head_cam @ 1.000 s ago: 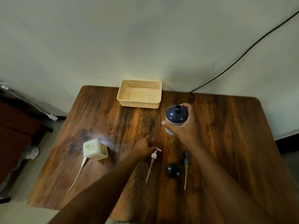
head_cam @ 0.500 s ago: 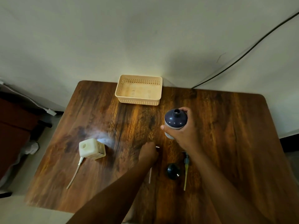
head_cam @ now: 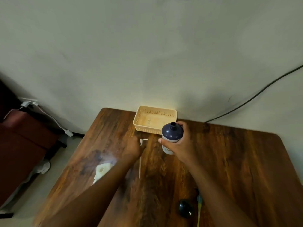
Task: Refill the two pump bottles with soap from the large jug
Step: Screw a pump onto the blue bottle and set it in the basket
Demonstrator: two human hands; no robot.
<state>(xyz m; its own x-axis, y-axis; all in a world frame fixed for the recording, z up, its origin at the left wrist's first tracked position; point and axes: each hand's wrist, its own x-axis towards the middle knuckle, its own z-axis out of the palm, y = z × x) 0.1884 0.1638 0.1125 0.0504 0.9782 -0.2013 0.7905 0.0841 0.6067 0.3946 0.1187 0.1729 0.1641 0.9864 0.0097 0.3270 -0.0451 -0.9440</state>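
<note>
My right hand [head_cam: 178,145] grips a navy-topped pump bottle [head_cam: 172,134] with an open neck, held upright above the wooden table [head_cam: 229,161]. To its left, my left hand [head_cam: 132,148] is closed around the head of a white pump [head_cam: 142,141], and the pump's thin tube [head_cam: 139,167] hangs down below the fist. A white square bottle [head_cam: 102,170] stands on the table, partly hidden by my left forearm. Near the front edge lie a second dark bottle [head_cam: 185,209] and a pump with a yellow-green tube [head_cam: 199,207]. No large jug is in view.
A cream plastic basket [head_cam: 155,119] sits at the table's far edge against the wall. A black cable [head_cam: 254,97] runs down the wall on the right. Dark red furniture [head_cam: 19,141] and a white cord [head_cam: 54,121] are on the left, off the table.
My left hand closed on the white pump and lifted it off the table. The camera tilted up, so the table sits lower in view. My right hand still holds the bottle.
</note>
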